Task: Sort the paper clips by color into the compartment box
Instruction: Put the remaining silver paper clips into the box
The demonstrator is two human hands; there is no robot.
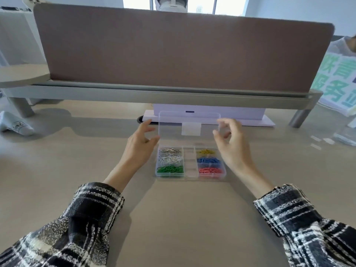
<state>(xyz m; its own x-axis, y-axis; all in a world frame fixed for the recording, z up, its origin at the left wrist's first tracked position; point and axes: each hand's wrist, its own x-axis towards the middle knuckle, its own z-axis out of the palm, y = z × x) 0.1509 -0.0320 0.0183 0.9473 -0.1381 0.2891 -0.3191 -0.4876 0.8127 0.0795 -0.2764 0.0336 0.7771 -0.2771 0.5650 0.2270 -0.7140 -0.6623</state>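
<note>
2 long black-and-white plaid tweed sleeves point(77, 228), cuffs at the wrists.

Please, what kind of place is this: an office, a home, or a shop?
Most likely an office. A fabric divider stands along the back of a wide desk, windows show behind it, and a printed sign is at the right.

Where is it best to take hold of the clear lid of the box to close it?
Grip the clear lid by its two short side edges, left hand from the left, right hand from the right. It stands upright at the back of the compartment box, so both edges are free.
</note>
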